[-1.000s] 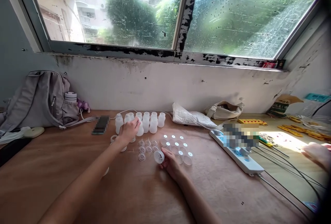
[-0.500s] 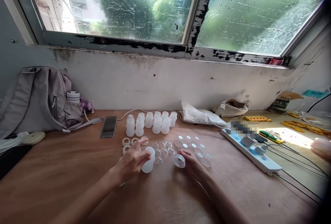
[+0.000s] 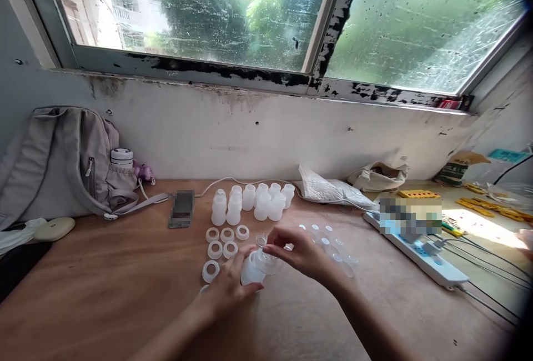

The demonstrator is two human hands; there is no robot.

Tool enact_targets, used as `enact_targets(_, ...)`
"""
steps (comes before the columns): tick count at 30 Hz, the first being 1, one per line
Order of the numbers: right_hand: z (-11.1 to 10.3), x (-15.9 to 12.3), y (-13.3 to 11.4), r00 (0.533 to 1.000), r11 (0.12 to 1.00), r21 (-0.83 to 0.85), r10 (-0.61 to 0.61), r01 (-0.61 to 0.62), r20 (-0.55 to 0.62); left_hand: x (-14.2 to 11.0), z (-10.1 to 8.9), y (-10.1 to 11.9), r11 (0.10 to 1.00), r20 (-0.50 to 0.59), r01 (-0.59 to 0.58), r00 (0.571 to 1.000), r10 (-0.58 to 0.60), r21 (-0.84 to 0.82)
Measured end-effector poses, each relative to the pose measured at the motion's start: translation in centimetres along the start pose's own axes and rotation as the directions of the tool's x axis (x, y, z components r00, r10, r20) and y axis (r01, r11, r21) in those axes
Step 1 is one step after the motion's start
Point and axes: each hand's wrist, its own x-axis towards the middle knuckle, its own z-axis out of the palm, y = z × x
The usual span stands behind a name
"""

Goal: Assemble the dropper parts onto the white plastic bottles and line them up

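A frosted white plastic bottle (image 3: 250,272) stands on the table with my left hand (image 3: 231,283) wrapped around its side, thumb in front. Over the bottle's right shoulder, my right hand (image 3: 293,250) pinches a clear, round plastic cap (image 3: 267,264) by its upper edge. The cap tilts and overlaps the bottle; whether they touch is unclear. Just beyond my right fingertips lies a clear ring (image 3: 260,241), and other rings are mostly hidden by that hand. White collar rings (image 3: 215,250) lie in rows beside my left hand.
Several frosted bottles (image 3: 234,208) stand at the back of the table. Small clear discs (image 3: 327,241) lie right of my right hand. A white power strip (image 3: 410,247) with cables runs along the right. A phone (image 3: 181,209) and grey backpack (image 3: 62,161) sit left.
My right hand has moved left and up with the clear cap, over to the bottle. My left hand has shifted lower and closed around the bottle's side. The view has shifted slightly.
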Motion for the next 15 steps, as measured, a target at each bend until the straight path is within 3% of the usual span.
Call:
enact_targets(3,0.8,-0.2,0.1,0.997,0.986,-0.152,-0.076,0.073,-0.012,0.3,0.4,-0.2,0.997,0.086,0.058,0.994,-0.063,0.058)
enact_targets(7,1.3,-0.4,0.9,0.993,0.978,-0.176,-0.115,0.108,-0.029,0.5,0.8,-0.4,0.977,0.057,0.067,0.995,-0.08,0.202)
enact_targets(12,0.1,-0.9,2.1,0.997,0.993,0.116,0.01,-0.001,-0.071,0.8,-0.1,0.8,0.973,0.025,0.021,0.999,-0.027,0.228)
enact_targets(15,-0.7,-1.3,3.3,0.991,0.931,0.359,0.109,-0.072,-0.083,1.1,-0.8,1.5,0.984,-0.048,0.085,0.996,-0.078,0.157)
